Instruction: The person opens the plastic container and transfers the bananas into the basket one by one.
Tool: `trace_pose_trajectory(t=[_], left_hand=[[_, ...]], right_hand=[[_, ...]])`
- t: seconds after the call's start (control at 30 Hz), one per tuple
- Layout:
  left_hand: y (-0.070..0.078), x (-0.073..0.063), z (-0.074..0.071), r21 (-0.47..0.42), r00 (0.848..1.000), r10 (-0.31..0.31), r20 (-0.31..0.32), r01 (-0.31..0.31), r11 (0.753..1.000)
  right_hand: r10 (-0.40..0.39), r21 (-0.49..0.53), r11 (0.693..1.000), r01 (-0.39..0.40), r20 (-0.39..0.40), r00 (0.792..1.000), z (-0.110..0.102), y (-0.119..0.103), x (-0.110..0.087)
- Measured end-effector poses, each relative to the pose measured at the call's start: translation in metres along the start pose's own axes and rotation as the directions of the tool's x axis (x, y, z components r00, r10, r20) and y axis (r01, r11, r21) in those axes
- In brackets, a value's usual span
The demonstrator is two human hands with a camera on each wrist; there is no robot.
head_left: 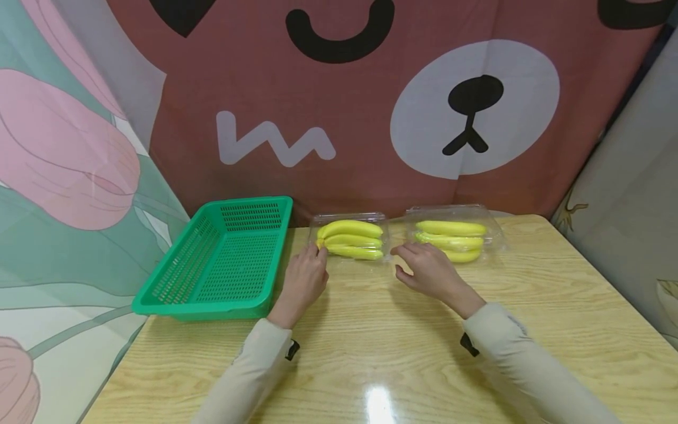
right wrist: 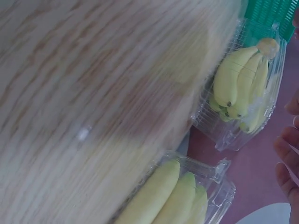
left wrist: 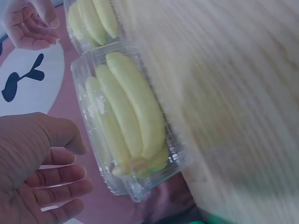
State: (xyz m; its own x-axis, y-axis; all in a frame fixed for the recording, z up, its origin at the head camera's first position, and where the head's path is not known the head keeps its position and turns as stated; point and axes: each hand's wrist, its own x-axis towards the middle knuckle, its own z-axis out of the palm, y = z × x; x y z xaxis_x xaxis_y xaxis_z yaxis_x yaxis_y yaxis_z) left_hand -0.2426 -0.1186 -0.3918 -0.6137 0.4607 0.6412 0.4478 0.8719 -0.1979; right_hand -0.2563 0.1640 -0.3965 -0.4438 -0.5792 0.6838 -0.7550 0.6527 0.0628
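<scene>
Two clear plastic boxes of yellow bananas lie side by side at the back of the table. Over the near-left corner of the left box hovers my left hand, its fingertips overlapping the stem end of the bananas. The left wrist view shows that hand beside the box with loosely bent fingers and nothing in them. My right hand hangs before the right box, partly covering its bananas. Its fingers are relaxed and hold nothing. Both boxes look closed.
A green perforated plastic basket stands on the left of the wooden table, with nothing in it. Behind the table hangs a brown curtain with a bear print. Patterned cloth flanks both sides.
</scene>
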Motion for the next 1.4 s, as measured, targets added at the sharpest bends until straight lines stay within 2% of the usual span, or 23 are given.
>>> trace_pose_trajectory(t=[0.2, 0.47, 0.77, 1.0, 1.4], left_hand=[[-0.001, -0.003, 0.007, 0.017, 1.000, 0.009, -0.008, -0.008, 1.000], [-0.001, -0.006, 0.011, -0.015, 1.000, -0.011, -0.017, 0.011, 1.000], [-0.003, -0.005, 0.016, -0.007, 0.999, -0.027, -0.020, 0.026, 1.000], [-0.004, -0.007, 0.021, 0.029, 1.000, -0.017, -0.014, 0.017, 0.999], [-0.006, -0.010, 0.024, 0.007, 1.000, -0.012, -0.017, 0.012, 1.000]], right_hand=[[0.011, 0.005, 1.000, -0.011, 0.029, 1.000, 0.005, 0.000, 0.000], [0.024, -0.013, 1.000, -0.024, 0.060, 0.998, 0.013, -0.001, 0.003], [0.051, -0.023, 0.998, -0.051, 0.035, 0.998, 0.018, 0.002, 0.002], [0.033, -0.029, 0.999, -0.031, 0.049, 0.998, 0.020, 0.002, 0.002], [0.017, -0.054, 0.998, -0.014, 0.055, 0.998, 0.026, 0.003, 0.004]])
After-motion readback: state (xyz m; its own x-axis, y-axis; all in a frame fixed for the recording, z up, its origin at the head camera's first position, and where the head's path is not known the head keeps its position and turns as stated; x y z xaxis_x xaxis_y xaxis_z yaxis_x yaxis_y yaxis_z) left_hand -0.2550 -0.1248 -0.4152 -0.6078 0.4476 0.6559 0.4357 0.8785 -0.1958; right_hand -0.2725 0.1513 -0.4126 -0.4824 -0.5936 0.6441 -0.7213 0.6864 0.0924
